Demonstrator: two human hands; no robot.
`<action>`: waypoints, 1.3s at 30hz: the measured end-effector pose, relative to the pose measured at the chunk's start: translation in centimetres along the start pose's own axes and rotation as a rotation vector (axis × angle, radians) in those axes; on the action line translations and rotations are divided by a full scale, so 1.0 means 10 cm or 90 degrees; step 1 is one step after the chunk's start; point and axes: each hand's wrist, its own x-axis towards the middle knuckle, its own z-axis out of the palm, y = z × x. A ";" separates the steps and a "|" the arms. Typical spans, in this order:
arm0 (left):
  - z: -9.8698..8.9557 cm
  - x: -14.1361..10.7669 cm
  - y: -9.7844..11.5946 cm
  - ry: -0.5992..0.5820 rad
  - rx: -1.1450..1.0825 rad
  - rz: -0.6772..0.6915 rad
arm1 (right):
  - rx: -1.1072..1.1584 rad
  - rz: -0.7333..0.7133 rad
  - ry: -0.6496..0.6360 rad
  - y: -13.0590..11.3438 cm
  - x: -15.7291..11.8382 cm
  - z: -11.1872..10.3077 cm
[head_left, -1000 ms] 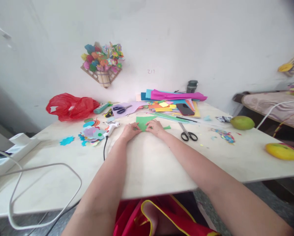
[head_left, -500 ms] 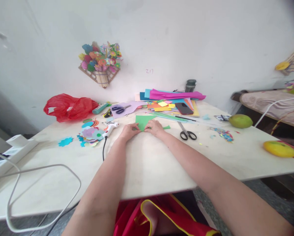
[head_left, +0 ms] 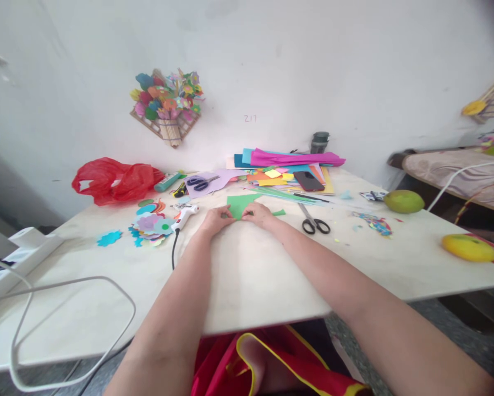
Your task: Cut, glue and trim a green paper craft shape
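Observation:
A piece of green paper (head_left: 239, 204) lies on the table in front of me, its far part slightly raised. My left hand (head_left: 219, 218) pinches its near left corner between closed fingers. At the near right edge my right hand (head_left: 256, 213) has its fingers closed on the same paper. A narrow green scrap (head_left: 279, 212) pokes out beyond my right hand. Left of my left hand rests a white glue gun (head_left: 185, 216). To the right of my right hand are black-handled scissors (head_left: 315, 225), lying apart from it.
Paper flower shapes (head_left: 151, 224) are piled at the left, near a red plastic bag (head_left: 117, 180). A phone (head_left: 308, 181) and coloured sheets (head_left: 292, 159) lie at the back. White cable (head_left: 76, 280) loops over the left edge. Two mangoes (head_left: 404, 202) are at the right.
The far part of the green paper sits slightly lower than before. Both hands have kept their hold, with barely any movement.

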 end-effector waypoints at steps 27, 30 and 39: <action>-0.05 -0.01 0.06 -0.002 0.054 -0.026 | -0.031 -0.011 0.005 -0.05 0.05 0.05; -0.05 -0.01 0.07 0.000 0.061 -0.030 | -0.024 0.015 -0.003 -0.08 0.05 0.05; -0.05 -0.01 0.07 -0.008 0.077 -0.026 | -0.022 0.044 -0.024 -0.14 0.06 0.04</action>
